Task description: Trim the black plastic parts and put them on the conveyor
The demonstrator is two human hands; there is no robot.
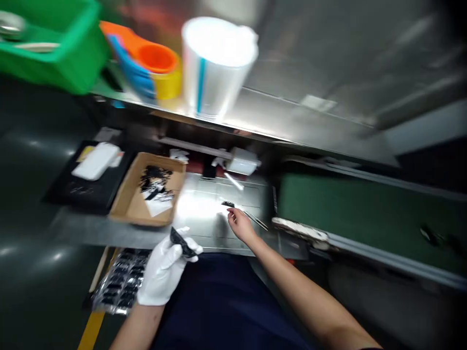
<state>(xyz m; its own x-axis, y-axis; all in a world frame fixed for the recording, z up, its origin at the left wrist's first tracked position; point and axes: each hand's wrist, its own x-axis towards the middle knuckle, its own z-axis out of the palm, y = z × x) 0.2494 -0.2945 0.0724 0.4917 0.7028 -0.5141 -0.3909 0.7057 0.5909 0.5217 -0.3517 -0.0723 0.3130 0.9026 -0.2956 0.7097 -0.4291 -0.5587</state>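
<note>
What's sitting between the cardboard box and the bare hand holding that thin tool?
Only bare, shiny metal worktop lies between the cardboard box and the right hand, seen in the head view.

the left hand [166,270] wears a smooth white cloth-like glove and pinches a matt black plastic part [182,242]. beyond it lies a glossy steel plate [204,209], bright with glare. left of the plate sits a matt brown cardboard box [126,201]. right of the plate, a dull green belt [365,214].
</note>
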